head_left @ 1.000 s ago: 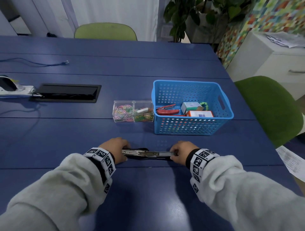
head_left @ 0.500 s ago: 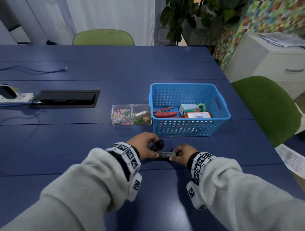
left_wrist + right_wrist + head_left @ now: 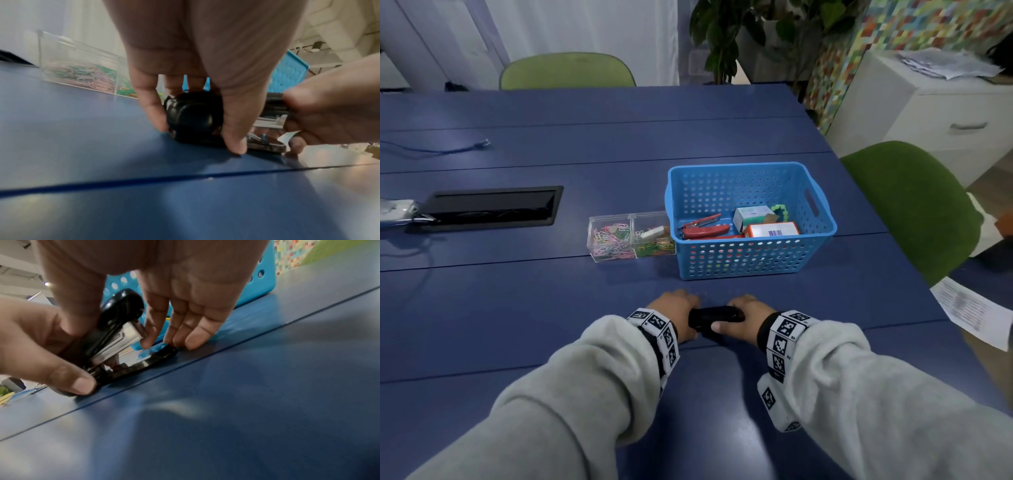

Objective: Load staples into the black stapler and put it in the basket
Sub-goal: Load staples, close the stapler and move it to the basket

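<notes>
Two hands held the black stapler [image 3: 714,316] on the blue table [image 3: 517,308], close to the person. The left hand [image 3: 674,317] was at its back end. Its thumb and fingers were curled round the round black end, with the tips touching the table on both sides. The right hand [image 3: 743,320] was at the front end. Its thumb lay on top of the stapler and its pointer finger pressed the silver metal part from the far side. The other fingers [image 3: 197,335] of that hand were almost straight, and their tips touched the table by the stapler's base. The top stood a little above the base, with a gap at the front.

Just past the hands sat the blue basket [image 3: 750,260]. The stapler was not in it. Inside it lay a red stapler [image 3: 705,230] and two small boxes [image 3: 770,229]. A clear box of paper clips [image 3: 631,236] stood right beside the basket's left wall.
</notes>
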The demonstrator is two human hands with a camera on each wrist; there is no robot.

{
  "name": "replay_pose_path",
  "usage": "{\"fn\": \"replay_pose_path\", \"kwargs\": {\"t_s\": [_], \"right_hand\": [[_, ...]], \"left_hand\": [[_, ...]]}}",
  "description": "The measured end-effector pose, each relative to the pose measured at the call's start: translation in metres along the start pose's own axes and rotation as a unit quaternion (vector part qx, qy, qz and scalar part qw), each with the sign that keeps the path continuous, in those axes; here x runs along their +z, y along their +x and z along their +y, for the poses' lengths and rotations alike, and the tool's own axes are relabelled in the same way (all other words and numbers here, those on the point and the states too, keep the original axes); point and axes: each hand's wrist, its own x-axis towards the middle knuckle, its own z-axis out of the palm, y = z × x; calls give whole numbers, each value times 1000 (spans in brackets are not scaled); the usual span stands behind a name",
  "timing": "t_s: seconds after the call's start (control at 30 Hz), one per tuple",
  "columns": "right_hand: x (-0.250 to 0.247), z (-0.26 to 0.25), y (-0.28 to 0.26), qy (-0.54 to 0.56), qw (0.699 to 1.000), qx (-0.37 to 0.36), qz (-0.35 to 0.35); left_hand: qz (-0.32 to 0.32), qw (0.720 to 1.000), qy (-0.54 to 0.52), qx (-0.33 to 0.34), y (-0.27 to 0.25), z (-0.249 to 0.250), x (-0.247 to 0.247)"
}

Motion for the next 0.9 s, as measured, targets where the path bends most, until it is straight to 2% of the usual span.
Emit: {"fn": "replay_pose_path", "kwargs": {"t_s": [0.17, 0.33, 0.5, 0.67, 0.77, 0.9], "right_hand": [[1, 7, 1, 83, 996, -1, 33], [-8, 5, 0, 223, 975, -8, 9], [-23, 3, -5, 260, 965, -36, 21], [-32, -5, -17, 226, 971, -74, 3], [-43, -18, -27, 130, 986, -102, 11], [-70, -40, -43, 10, 989, -146, 10]], "left_hand": [[21, 1000, 0, 9, -2, 4, 0], [58, 998, -21, 22, -5, 7, -8], [62, 996, -60, 24, -12, 11, -17], [55, 997, -49, 30, -22, 15, -31], [73, 996, -35, 39, -32, 19, -43], [117, 991, -15, 56, -45, 28, -65]]}}
